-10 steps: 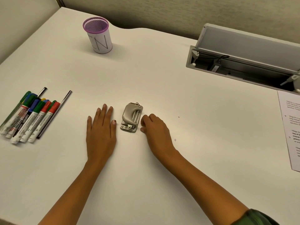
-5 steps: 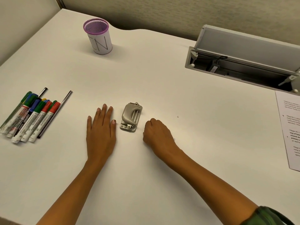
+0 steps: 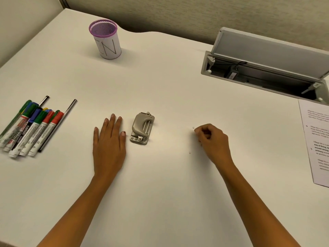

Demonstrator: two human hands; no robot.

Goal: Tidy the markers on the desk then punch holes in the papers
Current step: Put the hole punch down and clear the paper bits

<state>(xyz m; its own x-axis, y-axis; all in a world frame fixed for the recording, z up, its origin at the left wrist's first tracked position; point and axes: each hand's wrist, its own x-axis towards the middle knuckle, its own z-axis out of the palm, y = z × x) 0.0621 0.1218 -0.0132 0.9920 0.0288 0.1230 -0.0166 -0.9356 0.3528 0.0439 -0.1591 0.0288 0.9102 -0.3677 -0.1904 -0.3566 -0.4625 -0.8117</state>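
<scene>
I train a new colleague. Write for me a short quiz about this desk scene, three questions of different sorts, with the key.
1. True or false: the markers lie on the desk, outside the cup.
2. The left hand lies: A) flat beside the hole punch; B) on the markers; C) inside the cup.
3. Fill in: the printed paper lies at the desk's ___ edge.
Key: 1 true; 2 A; 3 right.

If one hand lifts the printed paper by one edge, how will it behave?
The paper looks thin, so it would probably droop when lifted. Lying flat on the smooth desk, it likely slides when pushed.
</scene>
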